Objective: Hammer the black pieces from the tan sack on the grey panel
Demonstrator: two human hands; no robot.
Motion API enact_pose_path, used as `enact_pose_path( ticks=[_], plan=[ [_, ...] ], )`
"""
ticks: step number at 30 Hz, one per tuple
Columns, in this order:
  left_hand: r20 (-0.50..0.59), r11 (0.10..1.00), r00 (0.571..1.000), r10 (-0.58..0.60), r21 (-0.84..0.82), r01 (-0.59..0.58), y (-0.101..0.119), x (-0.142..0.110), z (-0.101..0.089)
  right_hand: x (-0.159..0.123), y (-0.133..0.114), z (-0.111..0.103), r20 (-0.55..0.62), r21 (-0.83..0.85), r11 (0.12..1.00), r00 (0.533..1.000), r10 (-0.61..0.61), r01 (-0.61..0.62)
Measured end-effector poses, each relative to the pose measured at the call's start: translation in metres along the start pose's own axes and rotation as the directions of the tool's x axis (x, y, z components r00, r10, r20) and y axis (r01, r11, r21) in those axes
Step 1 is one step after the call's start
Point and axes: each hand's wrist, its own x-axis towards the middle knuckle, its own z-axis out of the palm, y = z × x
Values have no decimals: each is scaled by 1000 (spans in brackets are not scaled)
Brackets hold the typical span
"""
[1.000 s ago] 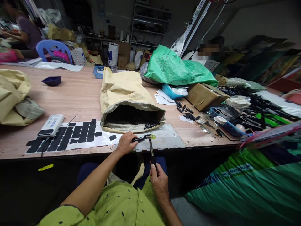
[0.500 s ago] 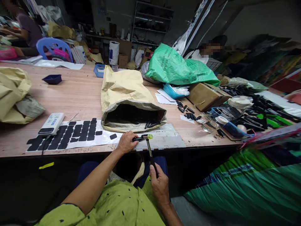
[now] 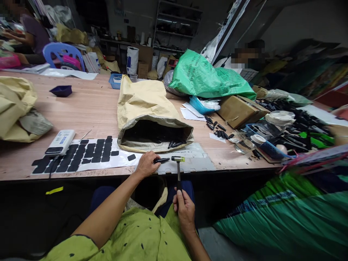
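Note:
My left hand (image 3: 148, 165) rests at the table's front edge, its fingers closed on a slim black piece with a pointed end (image 3: 162, 160), perhaps a small handle; its exact kind I cannot make out. In my right hand (image 3: 185, 208) is a small mallet (image 3: 178, 170) with a dark handle and a yellow-green tip. The mallet's head stands just right of the black piece, apart from it. Under both lies a grey plate (image 3: 195, 161). Directly behind, a cream sack (image 3: 146, 98) gapes toward me, with several similar black pieces (image 3: 176, 143) inside its mouth.
On the left, black rounded-square pads (image 3: 77, 157) lie on white paper beside a white device (image 3: 60, 142). To the right are a cardboard box (image 3: 241, 110), a green sack (image 3: 201, 76), and a blue basket (image 3: 268, 141). Two other people sit across the table.
The mallet's head has shifted right, off the black piece, and its handle stands more upright. My left hand keeps its place with the piece.

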Motion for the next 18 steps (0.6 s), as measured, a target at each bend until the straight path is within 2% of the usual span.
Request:
enact_pose_path(
  ticks=[3,5,9,18],
  plan=[
    [7,1000,1000,21,-10,-21,0,0,-1,8,-1,-3,7,146,980,991,133,-132],
    [8,1000,1000,28,-15,-28,0,0,-2,13,-2,-4,25,209,963,985,170,-171],
    [15,999,999,31,24,-31,-2,1,-1,16,-1,-4,61,240,956,985,158,-169],
    [26,995,999,28,95,-31,-5,1,1,15,4,-2,60,240,959,989,138,-148]
  ],
)
